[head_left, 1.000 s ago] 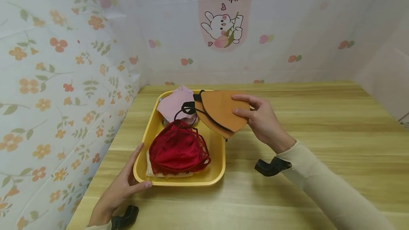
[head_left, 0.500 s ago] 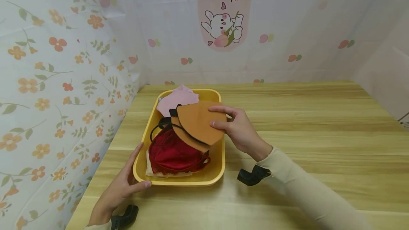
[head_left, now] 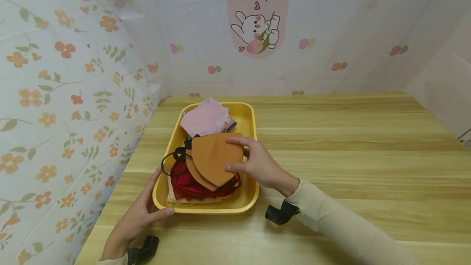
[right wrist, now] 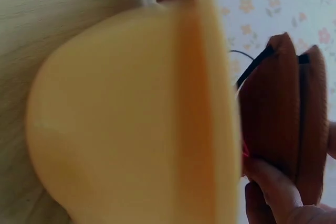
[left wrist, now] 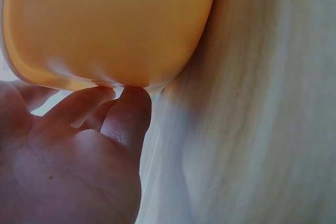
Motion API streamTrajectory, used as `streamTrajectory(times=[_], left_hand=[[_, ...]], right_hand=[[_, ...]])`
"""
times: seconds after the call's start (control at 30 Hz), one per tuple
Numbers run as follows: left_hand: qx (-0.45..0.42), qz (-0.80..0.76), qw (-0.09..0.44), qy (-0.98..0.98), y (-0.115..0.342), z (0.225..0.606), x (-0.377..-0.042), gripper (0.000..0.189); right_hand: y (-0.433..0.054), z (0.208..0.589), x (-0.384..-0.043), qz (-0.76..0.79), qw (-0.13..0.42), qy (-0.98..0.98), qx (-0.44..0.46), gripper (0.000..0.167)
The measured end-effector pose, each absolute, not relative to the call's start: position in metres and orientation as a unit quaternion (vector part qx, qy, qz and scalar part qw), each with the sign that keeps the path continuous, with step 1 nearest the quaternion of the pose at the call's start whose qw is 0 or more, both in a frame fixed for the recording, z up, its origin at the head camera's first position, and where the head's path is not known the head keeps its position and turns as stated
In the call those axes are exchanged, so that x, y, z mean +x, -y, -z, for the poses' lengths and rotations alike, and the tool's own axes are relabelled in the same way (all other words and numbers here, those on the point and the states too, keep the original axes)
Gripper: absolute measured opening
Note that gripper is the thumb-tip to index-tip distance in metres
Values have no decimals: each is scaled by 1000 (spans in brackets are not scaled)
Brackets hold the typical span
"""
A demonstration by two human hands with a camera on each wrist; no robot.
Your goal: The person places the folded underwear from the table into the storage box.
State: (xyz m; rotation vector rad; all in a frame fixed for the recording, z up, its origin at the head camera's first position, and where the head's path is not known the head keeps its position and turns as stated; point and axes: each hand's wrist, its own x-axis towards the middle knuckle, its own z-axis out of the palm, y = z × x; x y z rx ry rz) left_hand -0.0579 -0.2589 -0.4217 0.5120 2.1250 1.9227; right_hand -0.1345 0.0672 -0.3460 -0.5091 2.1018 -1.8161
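An orange-brown folded bra (head_left: 211, 156) with black trim and black straps is pinched in my right hand (head_left: 257, 165), thumb on the near face and fingers at its top edge. It overlaps a red satin and lace bra (head_left: 185, 193) lying in the front of the yellow plastic basin (head_left: 254, 191). In the right wrist view the orange-brown bra (right wrist: 270, 114) shows its two cups folded together, above the basin's rim. My left hand (head_left: 134, 218) rests on the basin's front left corner, thumb at the front rim, fingers spread along the left side. The left wrist view shows its fingertips against the basin wall (left wrist: 115, 30).
A pale pink garment (head_left: 206, 117) lies at the back of the basin, with grey cloth (head_left: 232, 124) beside it. Cream cloth (head_left: 200, 200) shows under the red bra. The basin stands on the left of a wooden table (head_left: 349, 146), near printed cloth walls (head_left: 184, 23).
My right hand has carried the orange-brown bra left and toward me, from the basin's right edge to over the red bra. My left hand and the basin have stayed put.
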Motion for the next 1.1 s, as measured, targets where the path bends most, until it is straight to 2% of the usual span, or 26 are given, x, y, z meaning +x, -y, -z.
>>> streamTrajectory(times=[0.27, 0.47, 0.77, 1.0, 1.1], left_hand=[[175, -653, 114, -728, 258, 423, -58, 105], [171, -645, 110, -736, 258, 423, -58, 106], [168, -648, 119, -733, 259, 425, -58, 104], [160, -641, 122, -741, 260, 424, -56, 103], [159, -640, 119, -742, 260, 422, -57, 104]], right_hand=[[-66, 358, -128, 569, 134, -784, -209, 75], [-66, 363, -126, 477, 71, -845, -232, 74], [-65, 364, -123, 407, 44, -868, -282, 70], [-64, 364, -125, 594, 155, -761, -211, 63], [-64, 362, -126, 643, 156, -726, -189, 59]])
